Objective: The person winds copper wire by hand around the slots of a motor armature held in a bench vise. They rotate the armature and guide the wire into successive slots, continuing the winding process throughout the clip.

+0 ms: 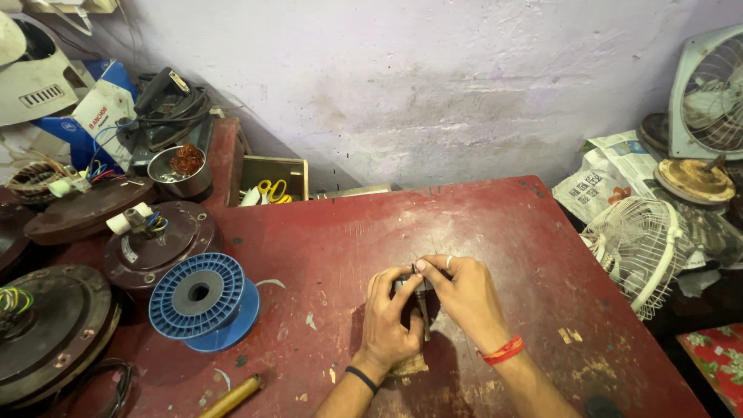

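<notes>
L hand (pixel 391 321) & R hand (pixel 463 298) both pinched shut on 1 small metal part (pixel 422 303), mid table (pixel 480 224). 1 blue spool (pixel 203 300), 3 motor discs left. Right half w/ free room to edge

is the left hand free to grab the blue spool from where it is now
Probably not right away: the left hand is pinching a small metal part together with the right hand. The path itself looks open, with bare red table between it and the blue spool.
</notes>
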